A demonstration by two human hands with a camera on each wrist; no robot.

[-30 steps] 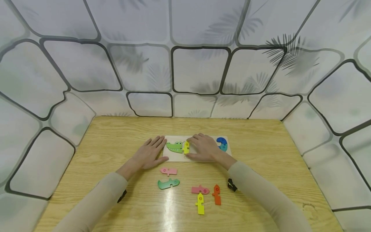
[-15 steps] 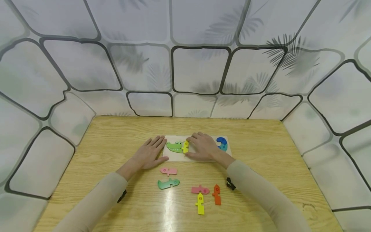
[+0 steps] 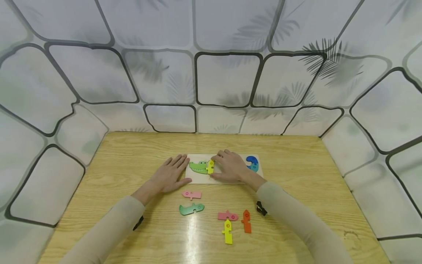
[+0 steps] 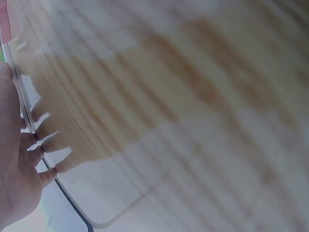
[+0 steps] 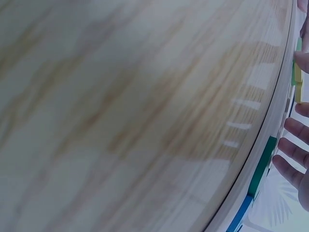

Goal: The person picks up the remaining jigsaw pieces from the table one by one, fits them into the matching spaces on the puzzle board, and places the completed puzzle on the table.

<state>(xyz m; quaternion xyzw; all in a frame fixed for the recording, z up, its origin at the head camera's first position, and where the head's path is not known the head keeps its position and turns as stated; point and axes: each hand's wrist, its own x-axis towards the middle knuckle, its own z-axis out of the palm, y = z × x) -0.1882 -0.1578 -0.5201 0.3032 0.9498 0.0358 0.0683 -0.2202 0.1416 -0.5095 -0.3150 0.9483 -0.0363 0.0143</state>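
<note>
A white puzzle board (image 3: 199, 179) lies in the middle of the table. On its left part sits a green crocodile-head piece (image 3: 197, 168), on its right a blue curled tail piece (image 3: 253, 163). My right hand (image 3: 232, 167) pinches a yellow puzzle piece (image 3: 211, 167) between thumb and fingers, against the right side of the crocodile head. In the right wrist view the yellow piece (image 5: 298, 89) shows edge-on between thumb and fingers. My left hand (image 3: 169, 175), fingers straight, rests at the board's left edge; the left wrist view shows that hand (image 4: 19, 164) low on the table.
Nearer me lie loose pieces: a light pink one (image 3: 192, 195), a green tail-shaped one (image 3: 191, 209), a darker pink one (image 3: 227, 216), another yellow one (image 3: 228, 232) and an orange-red one (image 3: 246, 221). A patterned cloth wall (image 3: 227, 80) closes off the table's back and sides.
My right hand has shifted slightly left with the yellow piece, which now sits closer against the crocodile head. The left hand and the loose pieces have stayed put.
</note>
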